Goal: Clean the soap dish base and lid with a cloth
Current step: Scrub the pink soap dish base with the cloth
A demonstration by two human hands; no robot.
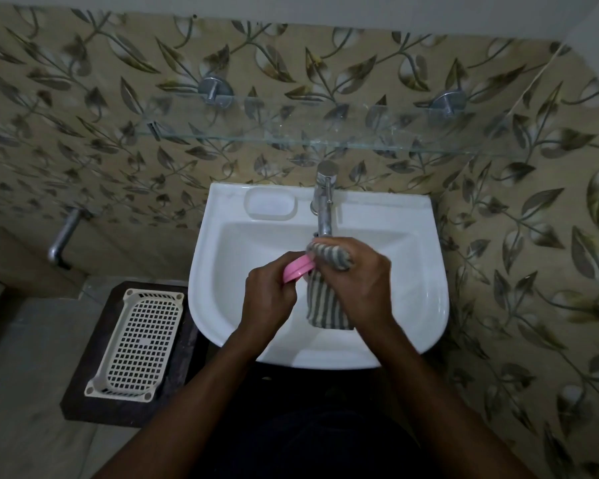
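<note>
You are in the middle of the wiping, not near the end. Your left hand (267,295) grips the pink soap dish part (298,267) at its edge, over the middle of the sink (429,271). Your right hand (357,281) is closed round the striped cloth (325,305), pressing a bunched end against the pink part just below the tap (324,202) while the rest of the cloth hangs down into the bowl. I cannot tell whether the pink part is the base or the lid, nor how clean it is, since your fingers and the cloth cover most of it. A pale rounded tray (270,203) sits on the sink's back ledge, upper left of the bowl and left of the tap. It may be the other half waiting its turn, or a recess moulded into the sink; the picture does not settle that. So I judge one part is under way and at most one is left. By count: one pink part, one cloth, one pale tray, one sink, one tap, one white basket (139,344) on the dark worktop (83,402) at lower left, one glass shelf (291,133) across the top on two metal brackets (215,91), and one wall spout (64,238) at the left.
</note>
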